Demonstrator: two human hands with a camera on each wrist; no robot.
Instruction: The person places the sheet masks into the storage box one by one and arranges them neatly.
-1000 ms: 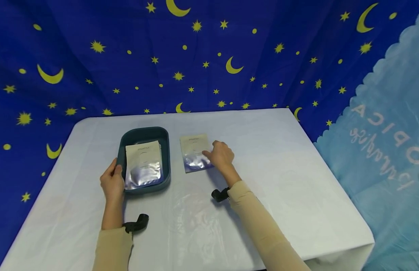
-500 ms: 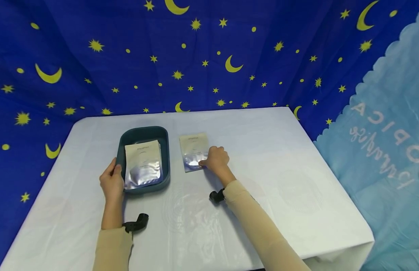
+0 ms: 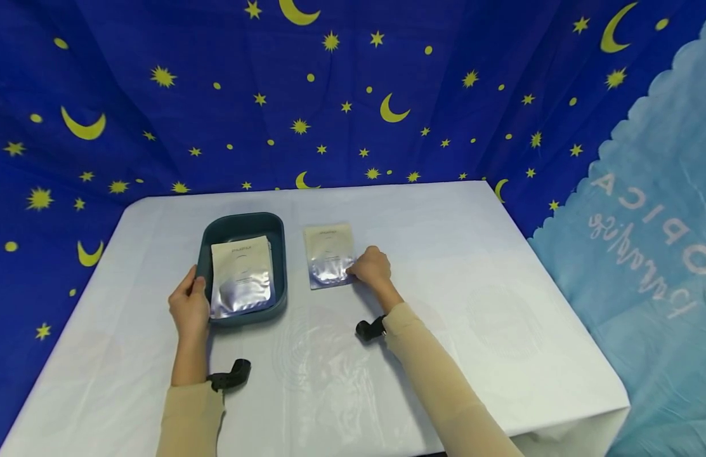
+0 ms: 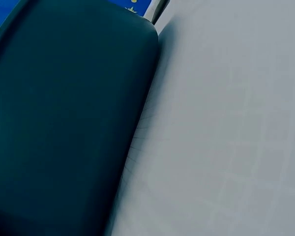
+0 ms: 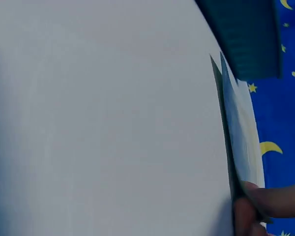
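Note:
On the left of the table, a dark teal plastic bin [image 3: 279,270] holds a small stack of cream-and-silver foil packets [image 3: 241,276]. My left hand [image 3: 189,311] grips the bin's left side, with the thumb at the rim; in the left wrist view the bin's wall [image 4: 73,108] fills the left half and the hand is out of sight. A matching foil packet [image 3: 328,251] lies to the bin's right. My right hand [image 3: 373,266] pinches its lower right edge. In the right wrist view, thumb and fingers [image 5: 278,201] hold the slightly lifted edge, and two layers show there.
A white cloth [image 3: 472,304] covers the table. Behind it hangs a blue curtain [image 3: 341,76] with yellow moons and stars, and a light-blue cloth [image 3: 666,254] hangs at the right. Black wrist cameras [image 3: 231,376] are strapped to both forearms.
My right hand has moved down the packet's right side to its lower right edge and now pinches it. The packet has shifted very slightly. The left hand and bin have not moved.

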